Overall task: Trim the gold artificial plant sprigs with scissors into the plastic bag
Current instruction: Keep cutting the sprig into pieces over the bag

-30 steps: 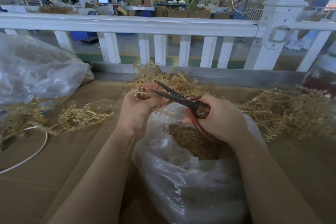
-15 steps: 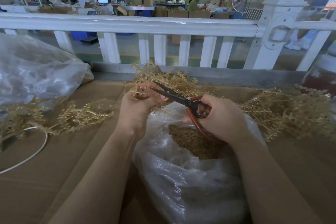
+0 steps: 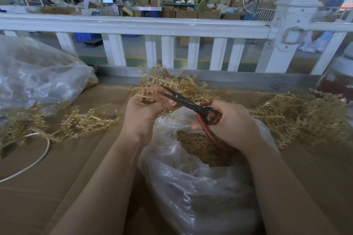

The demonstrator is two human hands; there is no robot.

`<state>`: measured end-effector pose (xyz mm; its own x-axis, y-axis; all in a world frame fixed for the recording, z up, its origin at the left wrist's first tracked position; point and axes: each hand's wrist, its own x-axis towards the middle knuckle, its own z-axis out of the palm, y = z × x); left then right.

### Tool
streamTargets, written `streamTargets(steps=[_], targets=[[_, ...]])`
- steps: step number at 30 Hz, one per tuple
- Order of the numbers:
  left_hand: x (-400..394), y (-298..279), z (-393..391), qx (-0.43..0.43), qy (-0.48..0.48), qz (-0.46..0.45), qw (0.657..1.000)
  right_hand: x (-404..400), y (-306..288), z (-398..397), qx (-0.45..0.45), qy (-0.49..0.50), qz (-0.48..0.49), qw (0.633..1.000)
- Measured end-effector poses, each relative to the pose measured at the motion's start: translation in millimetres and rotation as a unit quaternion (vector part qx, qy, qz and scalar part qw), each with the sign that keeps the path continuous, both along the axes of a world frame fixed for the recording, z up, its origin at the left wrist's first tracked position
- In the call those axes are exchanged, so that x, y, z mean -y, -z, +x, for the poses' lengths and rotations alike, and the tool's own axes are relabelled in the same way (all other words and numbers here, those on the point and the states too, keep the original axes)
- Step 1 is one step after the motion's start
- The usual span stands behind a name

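Observation:
My left hand (image 3: 143, 112) grips a gold plastic sprig (image 3: 164, 80) just above the mouth of a clear plastic bag (image 3: 191, 187). My right hand (image 3: 231, 122) holds scissors (image 3: 183, 101) with red handles and dark blades. The blades are slightly apart, and their tips touch the sprig at my left fingers. Inside the bag lies a heap of gold trimmed pieces (image 3: 198, 145).
Loose gold sprigs lie in piles at the left (image 3: 72, 122) and right (image 3: 298, 116) on the brown cardboard table (image 3: 57, 187). A big clear bag (image 3: 38, 74) sits at the far left, near a white cable (image 3: 32, 162). A white railing (image 3: 152, 25) borders the table's far side.
The scissors' blades have narrowed a little at the sprig. Both hands stay in nearly the same place.

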<state>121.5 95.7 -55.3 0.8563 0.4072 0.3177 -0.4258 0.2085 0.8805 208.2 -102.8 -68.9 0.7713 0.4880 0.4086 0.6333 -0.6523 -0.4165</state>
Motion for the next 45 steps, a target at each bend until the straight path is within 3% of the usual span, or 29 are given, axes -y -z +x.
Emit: streamTargets(steps=[8,15,27,34,39,45], targets=[[-1.6,2.3,2.2,-0.018,-0.029,0.008,0.999,0.1,2.3,2.3,-0.001,0.003,0.002,1.0],[-4.9,2.1,2.7,-0.021,-0.033,0.05,0.998,-0.2,2.3,0.7,0.062,0.023,-0.05,0.997],[-3.8,2.2,1.7,-0.067,-0.059,0.098,0.991,0.1,-0.9,-4.0,0.103,0.022,-0.031,0.994],[-2.7,-0.8,-2.9,-0.046,0.002,0.081,0.996,1.0,2.6,0.6,0.078,0.017,-0.028,0.996],[-1.7,-1.8,-3.7,-0.054,0.042,0.006,0.998,1.3,4.1,2.5,0.063,0.016,-0.018,0.998],[-3.1,-4.1,-4.5,-0.066,0.046,-0.014,0.997,2.1,4.4,3.0,0.054,0.016,-0.016,0.998]])
